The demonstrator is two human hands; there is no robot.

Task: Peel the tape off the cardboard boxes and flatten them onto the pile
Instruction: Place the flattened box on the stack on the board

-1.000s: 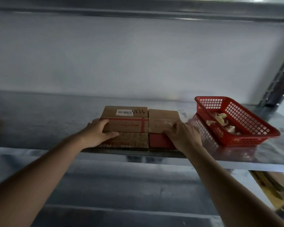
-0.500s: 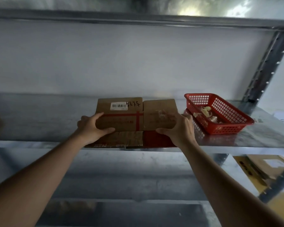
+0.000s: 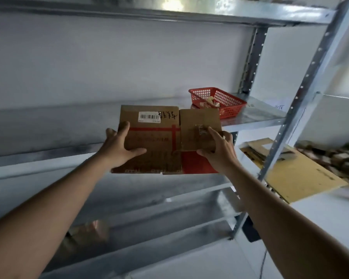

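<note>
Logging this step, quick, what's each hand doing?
Left hand: holding the flattened brown cardboard box.
Right hand: holding the same box.

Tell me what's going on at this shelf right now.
A person holds a flattened cardboard box in front of a metal shelf, off its surface. The left hand grips its left edge; the right hand grips its right side, fingers over a scrap of tape. A red basket of peeled tape scraps sits on the shelf. More flattened cardboard lies lower right.
</note>
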